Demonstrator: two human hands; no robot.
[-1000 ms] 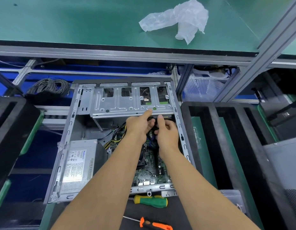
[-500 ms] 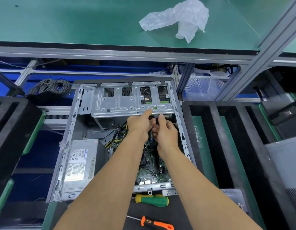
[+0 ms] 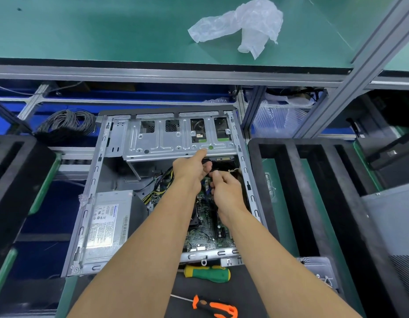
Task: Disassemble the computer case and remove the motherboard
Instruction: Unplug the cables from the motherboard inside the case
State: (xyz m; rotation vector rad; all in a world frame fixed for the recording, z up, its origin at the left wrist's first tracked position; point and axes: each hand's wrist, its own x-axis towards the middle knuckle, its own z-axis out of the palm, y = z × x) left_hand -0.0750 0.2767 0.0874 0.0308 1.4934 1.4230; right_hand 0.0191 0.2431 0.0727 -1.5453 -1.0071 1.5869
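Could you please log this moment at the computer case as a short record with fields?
case: open case lying on its side, panel off
motherboard: motherboard in the case
power supply: power supply at the case's left
left hand: left hand under the drive cage, forefinger out along its edge
right hand: right hand pinching a black cable
tools: green screwdriver and orange screwdriver lying in front of the case
shelf: plastic bag
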